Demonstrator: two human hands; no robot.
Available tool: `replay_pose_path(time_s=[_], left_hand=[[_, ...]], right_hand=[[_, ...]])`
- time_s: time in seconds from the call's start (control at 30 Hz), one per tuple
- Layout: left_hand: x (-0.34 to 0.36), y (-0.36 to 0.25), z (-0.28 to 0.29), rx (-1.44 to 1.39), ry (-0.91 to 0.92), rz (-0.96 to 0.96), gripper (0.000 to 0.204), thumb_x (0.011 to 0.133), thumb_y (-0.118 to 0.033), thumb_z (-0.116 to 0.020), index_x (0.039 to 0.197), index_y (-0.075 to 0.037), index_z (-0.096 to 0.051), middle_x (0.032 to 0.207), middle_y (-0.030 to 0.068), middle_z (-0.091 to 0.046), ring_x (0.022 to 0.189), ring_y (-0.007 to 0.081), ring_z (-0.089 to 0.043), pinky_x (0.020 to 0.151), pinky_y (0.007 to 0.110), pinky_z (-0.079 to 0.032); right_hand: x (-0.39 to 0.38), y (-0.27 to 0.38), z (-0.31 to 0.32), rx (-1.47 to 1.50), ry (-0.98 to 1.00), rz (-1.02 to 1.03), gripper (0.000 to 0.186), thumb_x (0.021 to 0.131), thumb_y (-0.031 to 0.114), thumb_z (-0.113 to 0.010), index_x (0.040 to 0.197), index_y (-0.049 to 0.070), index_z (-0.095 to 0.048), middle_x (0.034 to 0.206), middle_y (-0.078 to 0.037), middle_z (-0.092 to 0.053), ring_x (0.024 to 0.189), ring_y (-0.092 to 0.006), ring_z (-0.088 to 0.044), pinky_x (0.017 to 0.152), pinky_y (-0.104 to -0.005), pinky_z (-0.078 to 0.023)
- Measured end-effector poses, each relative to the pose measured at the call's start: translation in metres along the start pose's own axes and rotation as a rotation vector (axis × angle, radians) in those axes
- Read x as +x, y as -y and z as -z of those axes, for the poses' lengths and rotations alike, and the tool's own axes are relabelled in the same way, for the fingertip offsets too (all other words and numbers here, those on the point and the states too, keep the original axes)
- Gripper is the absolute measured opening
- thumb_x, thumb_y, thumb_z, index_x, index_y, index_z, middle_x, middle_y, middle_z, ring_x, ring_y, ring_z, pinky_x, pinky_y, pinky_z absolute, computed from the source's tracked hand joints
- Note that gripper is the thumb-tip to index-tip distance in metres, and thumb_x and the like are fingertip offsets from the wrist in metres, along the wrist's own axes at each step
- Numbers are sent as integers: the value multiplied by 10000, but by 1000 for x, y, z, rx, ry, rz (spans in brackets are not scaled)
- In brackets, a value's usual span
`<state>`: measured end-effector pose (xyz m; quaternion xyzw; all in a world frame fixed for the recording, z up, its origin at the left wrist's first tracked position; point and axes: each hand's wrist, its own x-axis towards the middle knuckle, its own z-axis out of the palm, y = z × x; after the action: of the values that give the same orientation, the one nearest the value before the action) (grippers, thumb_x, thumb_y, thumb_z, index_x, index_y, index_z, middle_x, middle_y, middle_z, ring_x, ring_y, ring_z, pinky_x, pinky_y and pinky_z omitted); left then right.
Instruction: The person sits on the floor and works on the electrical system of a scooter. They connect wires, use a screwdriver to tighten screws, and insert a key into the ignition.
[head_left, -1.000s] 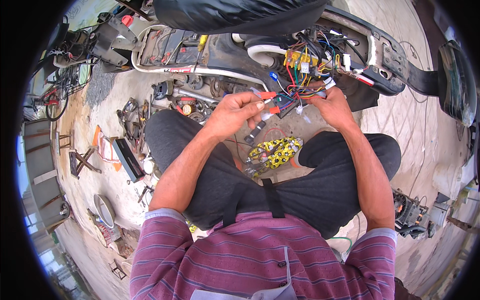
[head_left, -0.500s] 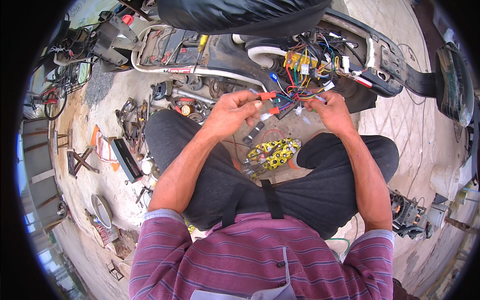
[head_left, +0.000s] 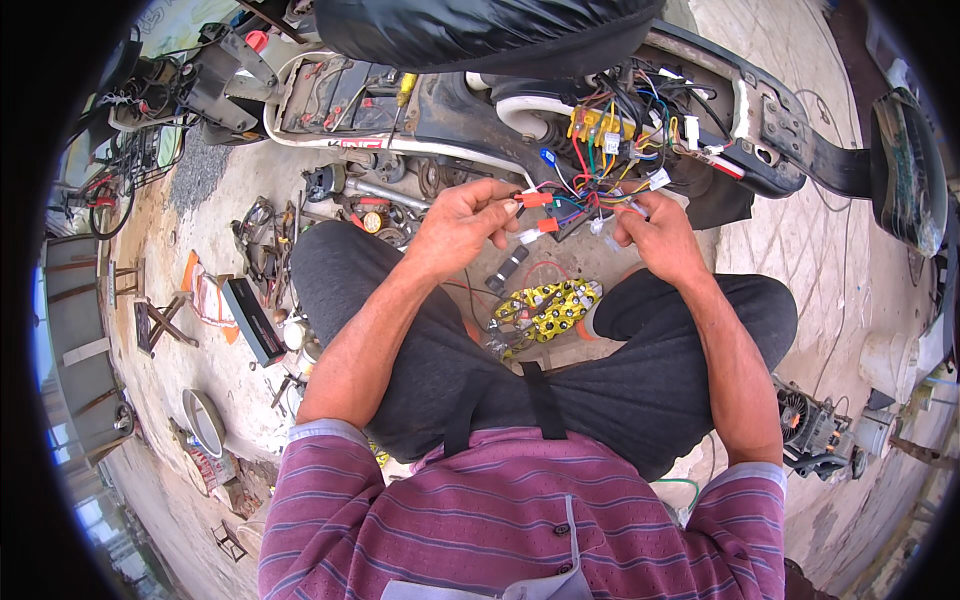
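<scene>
My left hand [head_left: 462,222] pinches a red wire connector [head_left: 534,200] between thumb and fingers. Below it hangs a second red connector [head_left: 547,225] with a clear end. My right hand [head_left: 655,236] is closed on wires at the right side of the same bundle [head_left: 592,192]; the exact piece between its fingertips is too small to make out. A blue connector [head_left: 548,156] stands up behind the bundle. The wires run up to a yellow box [head_left: 600,127] on the opened body of a scooter [head_left: 430,110].
A black seat [head_left: 480,35] overhangs the scooter frame. Between my legs lie a yellow patterned pouch [head_left: 550,308] and a black cylindrical piece [head_left: 508,268]. Loose tools and parts [head_left: 270,240] and a dark open box [head_left: 252,320] are on the left; a motor-like machine [head_left: 815,425] is at right.
My right hand has shifted slightly down, its fingers curling in more. My left hand stays nearly in place with the red connector.
</scene>
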<state>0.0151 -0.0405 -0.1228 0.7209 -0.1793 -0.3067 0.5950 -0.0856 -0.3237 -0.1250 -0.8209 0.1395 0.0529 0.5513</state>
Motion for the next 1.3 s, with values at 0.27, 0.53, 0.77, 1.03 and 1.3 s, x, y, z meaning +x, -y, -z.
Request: replay_pose_path(time_s=[0.27, 0.53, 0.77, 1.03, 1.3], left_hand=[[-2, -6, -3, 19, -42, 9, 294, 1061, -136, -581, 1290, 38, -642, 919, 52, -709, 750, 101, -622, 742, 270, -522], [-2, -8, -3, 56, -62, -4, 327, 1020, -103, -566, 1292, 58, -652, 960, 74, -730, 718, 89, -625, 712, 271, -538], [-1, -4, -1, 45, -65, -18, 325, 1011, -90, -572, 1287, 61, -654, 954, 79, -725, 720, 91, -630, 705, 274, -539], [-2, -8, -3, 72, -78, -19, 308, 1031, -110, -586, 1294, 39, -649, 951, 61, -711, 745, 95, -623, 730, 278, -529], [-1, -8, 0, 52, -125, 0, 323, 1049, -114, -569, 1333, 34, -618, 989, 69, -707, 762, 95, -620, 742, 266, -513]], right_hand=[[-9, 1, -3, -79, 55, 33, 336, 990, 185, -578, 1251, -10, -661, 710, -54, -665, 666, -141, -641, 643, -337, -511], [-22, 0, -13, -144, 28, 30, 374, 1007, 263, -593, 809, -40, -687, 675, -57, -657, 650, -143, -629, 638, -334, -499], [-26, -8, -17, -162, 26, 0, 370, 1028, 289, -592, 868, -26, -704, 684, -57, -665, 652, -143, -634, 643, -332, -511], [-28, -7, -21, -146, 68, 4, 281, 1022, 254, -587, 959, -8, -665, 723, -66, -682, 693, -166, -660, 661, -356, -519], [-34, -6, -23, -84, 96, -47, 285, 1011, 251, -567, 1088, -1, -673, 734, -91, -691, 712, -205, -685, 707, -384, -537]])
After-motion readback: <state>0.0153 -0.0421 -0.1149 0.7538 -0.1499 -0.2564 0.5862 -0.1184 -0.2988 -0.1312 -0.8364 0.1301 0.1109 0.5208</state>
